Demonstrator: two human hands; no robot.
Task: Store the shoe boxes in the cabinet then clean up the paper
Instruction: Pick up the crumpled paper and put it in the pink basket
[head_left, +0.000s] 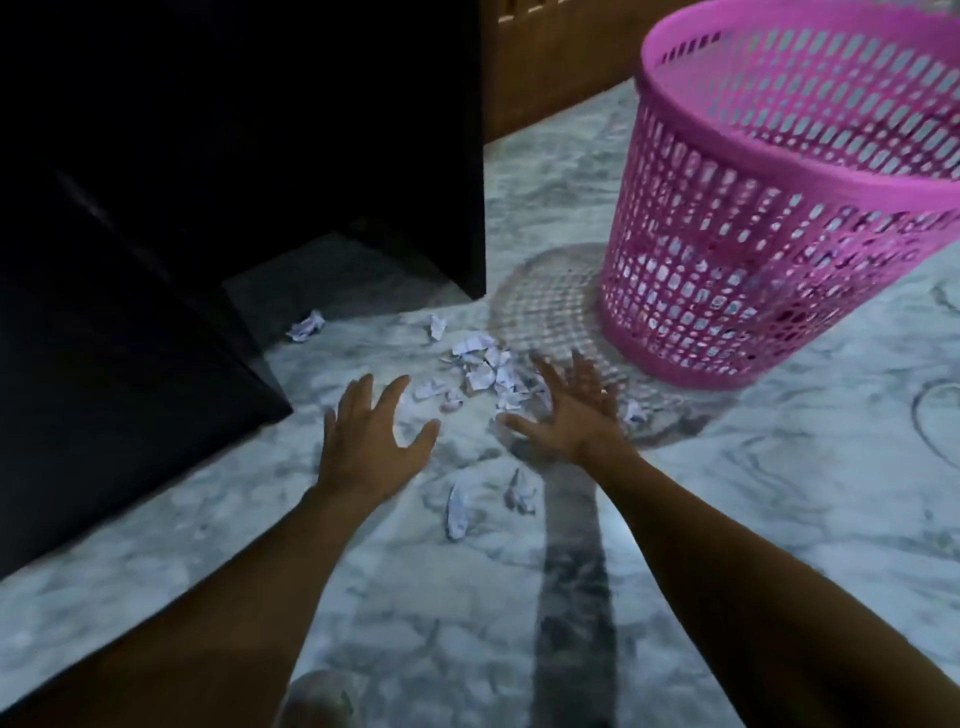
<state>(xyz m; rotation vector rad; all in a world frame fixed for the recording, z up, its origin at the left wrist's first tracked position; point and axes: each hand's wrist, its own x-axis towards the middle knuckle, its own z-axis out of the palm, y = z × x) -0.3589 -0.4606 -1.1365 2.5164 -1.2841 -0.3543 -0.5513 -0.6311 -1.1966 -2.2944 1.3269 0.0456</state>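
Note:
Several crumpled white paper scraps lie in a pile on the marble floor. One scrap sits apart to the left, by the dark cabinet. Two more scraps lie nearer to me, between my forearms. My left hand hovers open, fingers spread, left of the pile. My right hand is open too, fingers spread, at the pile's right edge. Neither hand holds anything. No shoe box is in view.
A pink perforated plastic basket stands on the floor just right of the paper, behind my right hand. The dark cabinet fills the left and upper left. A wooden wall panel runs behind.

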